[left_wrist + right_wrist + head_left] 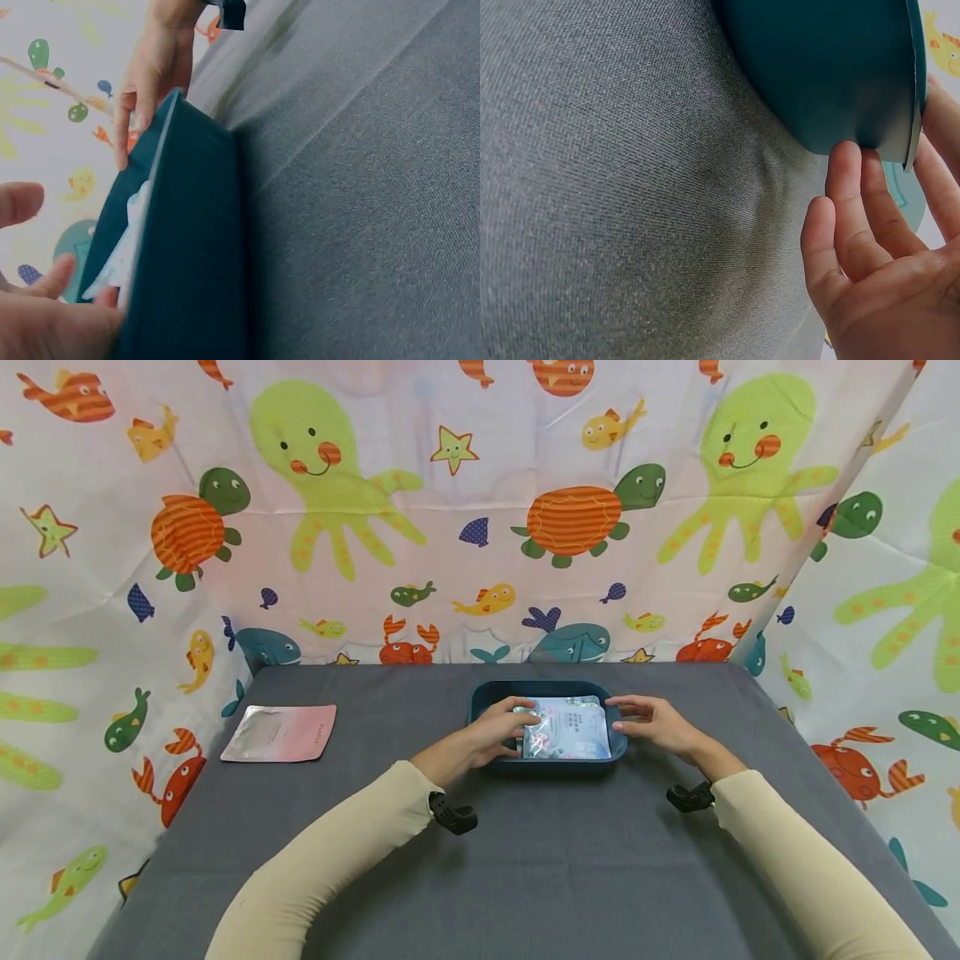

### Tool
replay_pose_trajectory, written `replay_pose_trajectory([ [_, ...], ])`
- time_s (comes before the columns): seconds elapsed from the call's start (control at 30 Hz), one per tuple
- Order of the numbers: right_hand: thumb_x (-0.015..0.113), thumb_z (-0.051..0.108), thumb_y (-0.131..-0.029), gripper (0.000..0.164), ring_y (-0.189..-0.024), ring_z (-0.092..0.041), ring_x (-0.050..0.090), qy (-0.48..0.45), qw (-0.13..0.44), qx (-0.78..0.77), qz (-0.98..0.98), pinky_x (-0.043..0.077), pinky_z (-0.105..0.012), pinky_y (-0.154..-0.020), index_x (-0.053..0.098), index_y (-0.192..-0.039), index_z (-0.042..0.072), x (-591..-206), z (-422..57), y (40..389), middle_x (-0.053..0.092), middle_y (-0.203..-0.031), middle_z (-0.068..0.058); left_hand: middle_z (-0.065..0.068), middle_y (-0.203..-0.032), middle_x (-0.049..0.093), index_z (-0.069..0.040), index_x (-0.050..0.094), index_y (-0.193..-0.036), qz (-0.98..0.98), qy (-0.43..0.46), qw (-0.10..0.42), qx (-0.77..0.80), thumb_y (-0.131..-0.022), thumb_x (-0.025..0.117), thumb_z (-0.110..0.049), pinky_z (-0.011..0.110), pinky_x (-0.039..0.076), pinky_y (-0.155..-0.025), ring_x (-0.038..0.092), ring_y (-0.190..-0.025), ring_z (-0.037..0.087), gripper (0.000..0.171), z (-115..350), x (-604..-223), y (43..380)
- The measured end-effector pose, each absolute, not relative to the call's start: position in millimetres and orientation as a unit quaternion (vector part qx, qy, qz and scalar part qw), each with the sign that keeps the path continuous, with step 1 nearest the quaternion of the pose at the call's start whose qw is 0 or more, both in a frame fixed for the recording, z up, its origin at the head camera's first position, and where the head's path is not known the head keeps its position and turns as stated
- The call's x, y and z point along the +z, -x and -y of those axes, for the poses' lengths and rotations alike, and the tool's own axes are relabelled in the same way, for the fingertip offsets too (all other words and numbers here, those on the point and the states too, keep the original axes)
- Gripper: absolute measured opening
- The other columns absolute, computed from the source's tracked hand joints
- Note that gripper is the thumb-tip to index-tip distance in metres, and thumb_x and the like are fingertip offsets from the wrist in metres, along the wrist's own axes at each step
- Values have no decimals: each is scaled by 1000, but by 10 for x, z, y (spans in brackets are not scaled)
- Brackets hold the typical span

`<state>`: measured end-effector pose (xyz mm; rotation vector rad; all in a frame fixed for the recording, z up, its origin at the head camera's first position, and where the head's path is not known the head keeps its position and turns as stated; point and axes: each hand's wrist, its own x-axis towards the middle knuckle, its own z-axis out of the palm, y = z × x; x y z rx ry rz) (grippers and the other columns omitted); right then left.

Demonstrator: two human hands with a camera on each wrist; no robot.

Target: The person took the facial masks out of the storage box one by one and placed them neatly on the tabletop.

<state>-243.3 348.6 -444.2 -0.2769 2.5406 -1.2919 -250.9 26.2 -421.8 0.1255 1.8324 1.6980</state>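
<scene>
A dark blue bin (551, 767) stands on the grey table, with a shiny pale blue sachet (567, 731) lying inside it. My left hand (495, 731) is over the bin's left end, fingers spread above the sachet's left edge. In the left wrist view, the thumb and fingers stand apart near the bin's rim. At the opposite end, my right hand (656, 724) has its fingertips at the rim. The right wrist view has relaxed fingers (845, 172) against the bin's outer end wall. Part of the sachet is hidden behind the left hand.
A pink and silver sachet (281, 733) lies flat on the grey table (570, 877), left of the bin. Curtains with sea animals (465, 518) hang behind and at both sides. Each wrist wears a black strap.
</scene>
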Motion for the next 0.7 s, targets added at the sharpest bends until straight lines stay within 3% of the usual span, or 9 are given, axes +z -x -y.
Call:
replay_pose_trajectory([
  [0.13, 64, 32, -100, 59, -142, -51, 38, 96, 139, -442, -881, 44, -64, -108, 46, -150, 5, -4441, -3489, 2428, 38, -157, -27, 16, -151, 42, -15, 47, -149, -679, -53, 301, 667, -100, 61, -14, 55, 49, -105, 46, -135, 38, 51, -293, -4300, 2552],
  [0.37, 65, 32, -99, 58, -141, -50, 39, 97, 142, -442, -880, 44, -63, -108, 48, -149, 7, -4433, -3504, 2460, 39, -157, -27, 19, -149, 45, -13, 48, -150, -662, -33, 288, 691, -99, 60, -3, 47, 50, -107, 60, -110, 22, 54, -329, -4339, 2610],
  [0.5, 66, 32, -99, 58, -141, -50, 40, 96, 142, -446, -879, 45, -62, -107, 48, -148, 7, -4442, -3495, 2462, 39, -157, -27, 18, -141, 55, -12, 50, -149, -670, -38, 284, 685, -98, 62, -3, 41, 54, -99, 63, -101, 19, 52, -367, -4338, 2582],
  [0.7, 64, 33, -100, 61, -141, -51, 39, 98, 141, -443, -880, 45, -62, -107, 46, -150, 5, -4448, -3487, 2431, 37, -158, -28, 13, -138, 58, -13, 55, -146, -713, -112, 324, 612, -99, 63, -8, 30, 55, -82, 64, -96, 15, 48, -429, -4335, 2565],
])
